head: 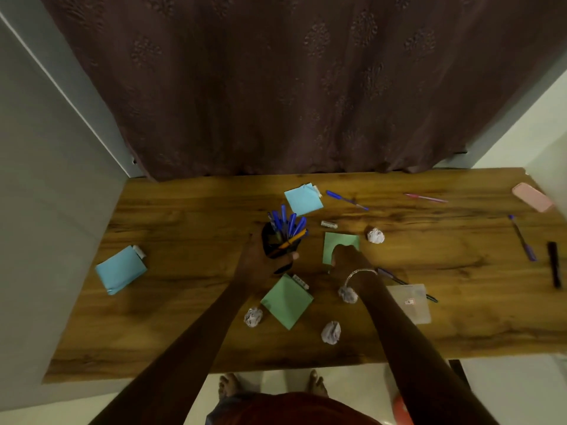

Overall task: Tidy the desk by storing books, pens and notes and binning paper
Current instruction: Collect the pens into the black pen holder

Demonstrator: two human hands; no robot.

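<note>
My left hand (260,262) grips a black pen holder (273,240) full of blue pens, near the middle of the wooden desk (184,317). My right hand (349,259) rests on a green note (340,245) just right of the holder; whether its fingers pinch the note I cannot tell. Another green note (287,302) lies in front, and blue notes lie at the back (303,199) and the left (121,269). Crumpled paper balls (376,235) (254,316) (331,332) (348,294) are scattered around. Loose pens lie at the back (346,200) (425,197) and right (521,237) (554,265).
A clear plastic pouch (411,302) lies under my right forearm with a pen (395,279) beside it. A pink phone case (532,197) sits at the far right corner. A brown curtain hangs behind the desk. A small clip (329,223) lies mid-desk.
</note>
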